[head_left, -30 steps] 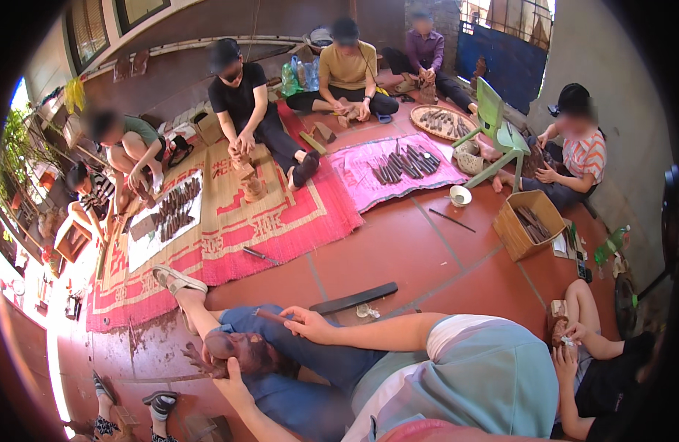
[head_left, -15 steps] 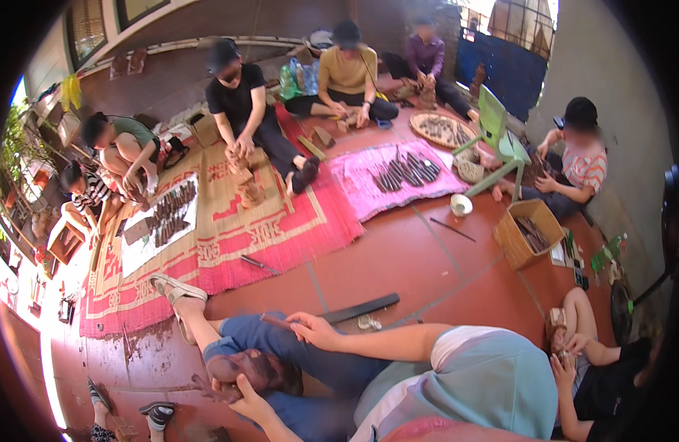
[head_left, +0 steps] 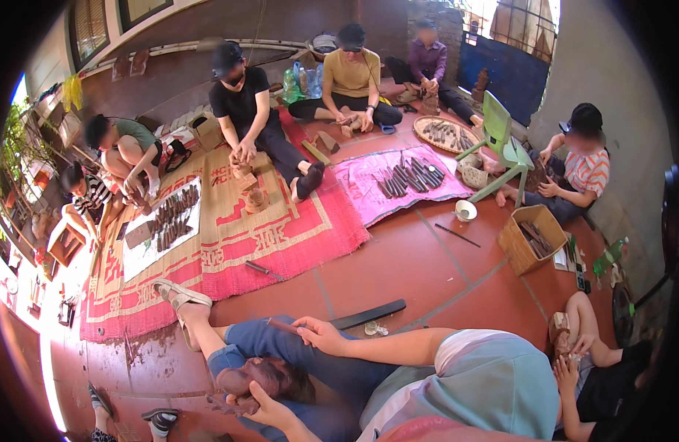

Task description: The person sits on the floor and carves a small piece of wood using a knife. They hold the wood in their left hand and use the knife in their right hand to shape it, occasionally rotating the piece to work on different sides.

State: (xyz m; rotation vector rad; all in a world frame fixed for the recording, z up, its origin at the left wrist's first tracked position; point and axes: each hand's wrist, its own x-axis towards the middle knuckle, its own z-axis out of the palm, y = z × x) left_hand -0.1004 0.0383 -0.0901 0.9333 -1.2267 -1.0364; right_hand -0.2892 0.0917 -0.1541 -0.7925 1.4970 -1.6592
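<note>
My right hand (head_left: 323,336) is closed around a slim reddish-brown stick-like tool (head_left: 283,325), held above my thigh with its free end pointing left. Lower down, my left hand (head_left: 267,407) grips a dark brown carved wooden piece (head_left: 280,377) that rests on my lap. A rounded knob shows on its left part, and a thinner, jagged part sticks out below by my fingers. The tool is apart from the carving. Beyond my right hand, a long dark flat bar (head_left: 369,313) lies on the tiles beside a small crumpled whitish scrap (head_left: 375,329).
A red and tan mat (head_left: 236,243) spreads ahead, with a loose tool (head_left: 260,269) near its edge. Rows of tools lie on a pink cloth (head_left: 361,199). A wooden box (head_left: 515,247), white bowl (head_left: 465,211) and green chair (head_left: 494,125) stand right. Several people sit around working.
The whole view has shifted slightly. My hands keep the same grips on the tool and the carving, with only a slight change in place.
</note>
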